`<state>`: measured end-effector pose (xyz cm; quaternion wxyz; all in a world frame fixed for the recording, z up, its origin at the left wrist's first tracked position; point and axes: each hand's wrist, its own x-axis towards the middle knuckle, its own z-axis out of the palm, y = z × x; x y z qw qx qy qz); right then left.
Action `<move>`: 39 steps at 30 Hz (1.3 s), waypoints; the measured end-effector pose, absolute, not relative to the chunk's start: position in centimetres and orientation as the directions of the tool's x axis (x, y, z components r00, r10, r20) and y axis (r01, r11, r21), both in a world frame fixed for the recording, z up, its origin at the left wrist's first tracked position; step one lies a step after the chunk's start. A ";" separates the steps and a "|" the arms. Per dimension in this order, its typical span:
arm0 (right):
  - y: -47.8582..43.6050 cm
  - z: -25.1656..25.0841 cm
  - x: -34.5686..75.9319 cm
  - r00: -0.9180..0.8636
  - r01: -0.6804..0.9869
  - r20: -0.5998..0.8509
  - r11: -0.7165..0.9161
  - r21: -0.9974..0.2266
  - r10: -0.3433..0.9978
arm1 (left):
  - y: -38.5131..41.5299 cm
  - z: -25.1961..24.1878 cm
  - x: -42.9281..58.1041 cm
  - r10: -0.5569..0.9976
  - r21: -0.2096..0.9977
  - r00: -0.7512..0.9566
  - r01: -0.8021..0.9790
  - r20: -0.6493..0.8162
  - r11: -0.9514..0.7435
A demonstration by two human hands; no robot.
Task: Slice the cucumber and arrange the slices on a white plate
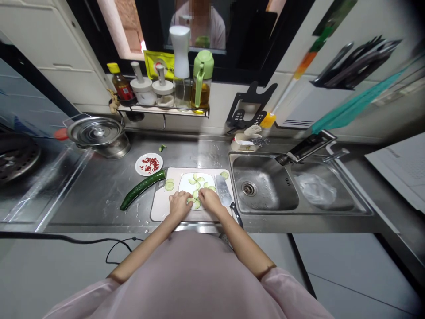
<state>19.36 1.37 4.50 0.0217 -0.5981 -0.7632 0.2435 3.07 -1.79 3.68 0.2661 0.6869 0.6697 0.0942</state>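
A white plate [183, 180] rests on a pale cutting board [162, 208], with several thin half-round cucumber slices [192, 180] laid out on it. My left hand [180, 205] lies over the plate's left edge, its thumb and fingers somewhat apart near the lower slices. At the plate's right side, my right hand [210, 198] has its fingertips pinched together at a cucumber slice. A cleaver [223, 189] with a black handle lies along the board's right side. Round cucumber slices [169, 184] sit on the board's left part, and another round slice [225, 175] at its upper right corner.
Left of the board lie a whole cucumber [141, 189] and a small plate [138, 170] of chopped red pieces. A lidded pot [113, 146] stands farther left. The double sink [265, 208] is at right, its faucet [305, 148] behind. A condiment rack [166, 110] hangs above.
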 end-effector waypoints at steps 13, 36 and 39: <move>1.2 3.9 18.9 -0.261 0.934 -0.248 0.180 -0.308 0.933 | -0.9 3.7 3.9 0.977 0.481 0.113 0.877 -0.179 -0.014; -0.2 3.7 20.4 -0.054 0.959 -0.202 -0.006 -0.284 0.978 | -0.5 2.9 4.0 0.973 0.511 0.105 0.860 -0.208 0.016; 0.0 3.6 20.3 -0.061 0.965 -0.215 0.003 -0.262 0.975 | -0.4 2.9 4.1 0.972 0.505 0.106 0.863 -0.212 0.016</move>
